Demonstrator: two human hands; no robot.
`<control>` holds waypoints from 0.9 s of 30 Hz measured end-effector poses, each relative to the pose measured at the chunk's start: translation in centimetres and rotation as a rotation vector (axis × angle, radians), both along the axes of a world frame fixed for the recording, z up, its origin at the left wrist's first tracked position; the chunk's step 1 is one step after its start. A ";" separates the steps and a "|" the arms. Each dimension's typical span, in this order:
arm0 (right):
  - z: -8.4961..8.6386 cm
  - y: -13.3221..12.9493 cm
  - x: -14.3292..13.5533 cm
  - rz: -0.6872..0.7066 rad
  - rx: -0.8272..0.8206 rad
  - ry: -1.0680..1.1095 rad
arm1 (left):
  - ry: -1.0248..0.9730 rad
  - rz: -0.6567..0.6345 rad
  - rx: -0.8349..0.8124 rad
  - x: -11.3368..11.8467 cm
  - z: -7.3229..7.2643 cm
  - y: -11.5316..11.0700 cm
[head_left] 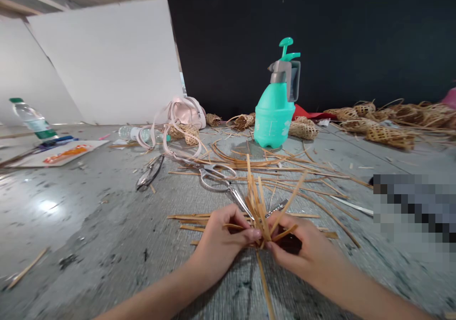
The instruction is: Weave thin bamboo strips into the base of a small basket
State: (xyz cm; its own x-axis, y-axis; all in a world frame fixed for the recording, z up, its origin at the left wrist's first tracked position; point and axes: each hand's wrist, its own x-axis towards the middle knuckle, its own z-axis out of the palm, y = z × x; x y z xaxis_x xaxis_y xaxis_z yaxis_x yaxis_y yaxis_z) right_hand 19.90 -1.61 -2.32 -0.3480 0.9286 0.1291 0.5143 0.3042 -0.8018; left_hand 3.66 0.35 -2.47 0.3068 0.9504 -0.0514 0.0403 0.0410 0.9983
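Observation:
Between my two hands is a bundle of tan bamboo strips (262, 215), crossing one another, with several ends standing up and others lying out to both sides. My left hand (228, 234) pinches the strips from the left, thumb and fingertips close to the crossing. From the right, my right hand (302, 241) grips strips between thumb and forefinger. One long strip runs from the crossing toward me. Just beyond the hands lie metal scissors (221, 180), their blades pointing at the bundle. A small metal tool (277, 207) shows partly behind my right hand.
A turquoise spray bottle (273, 116) stands at the back. Loose strips (320, 173) spread before it. Woven baskets (390, 136) line the back right. To the left are a pink bag (185, 112), glasses (150, 173), a lying bottle (140, 134) and a green-capped bottle (33, 118).

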 end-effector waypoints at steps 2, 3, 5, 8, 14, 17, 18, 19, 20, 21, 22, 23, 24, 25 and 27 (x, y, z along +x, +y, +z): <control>-0.3 0.2 0.0 0.020 -0.001 0.009 | 0.009 0.012 0.001 -0.1 0.1 -0.1; -0.4 0.3 0.1 0.028 -0.009 0.013 | 0.013 0.006 0.006 -0.2 0.2 -0.1; -0.4 0.3 0.1 0.028 -0.027 0.024 | 0.025 -0.040 0.024 -0.2 0.5 -0.2; -0.3 0.2 0.2 0.026 -0.073 0.043 | 0.032 -0.165 -0.006 -0.2 0.9 -0.6; -0.2 0.1 0.3 0.033 -0.105 0.065 | 0.167 -0.152 0.158 0.1 0.3 -1.0; -0.2 0.2 0.3 0.027 -0.108 0.069 | 0.157 -0.152 0.146 0.1 0.2 -0.9; -0.2 0.2 0.3 0.014 -0.106 0.073 | 0.159 -0.153 0.122 0.1 0.3 -0.9; -0.2 0.2 0.3 -0.004 -0.103 0.081 | 0.163 -0.150 0.097 0.2 0.4 -0.8; -0.2 0.2 0.3 -0.025 -0.102 0.089 | 0.166 -0.141 0.079 0.2 0.5 -0.8; -0.2 0.3 0.3 -0.049 -0.101 0.093 | 0.167 -0.130 0.068 0.2 0.6 -0.8; -0.3 0.3 0.3 -0.077 -0.100 0.090 | 0.164 -0.117 0.060 0.3 0.6 -0.7; -0.3 0.3 0.3 -0.099 -0.098 0.082 | 0.158 -0.103 0.054 0.4 0.7 -0.8; -0.3 0.3 0.3 -0.114 -0.093 0.073 | 0.153 -0.091 0.049 0.4 0.7 -0.8; -0.4 0.3 0.2 -0.119 -0.084 0.070 | 0.152 -0.083 0.049 0.5 0.7 -0.8; -0.4 0.2 0.2 -0.111 -0.058 0.084 | 0.142 -0.069 0.052 0.5 0.6 -0.8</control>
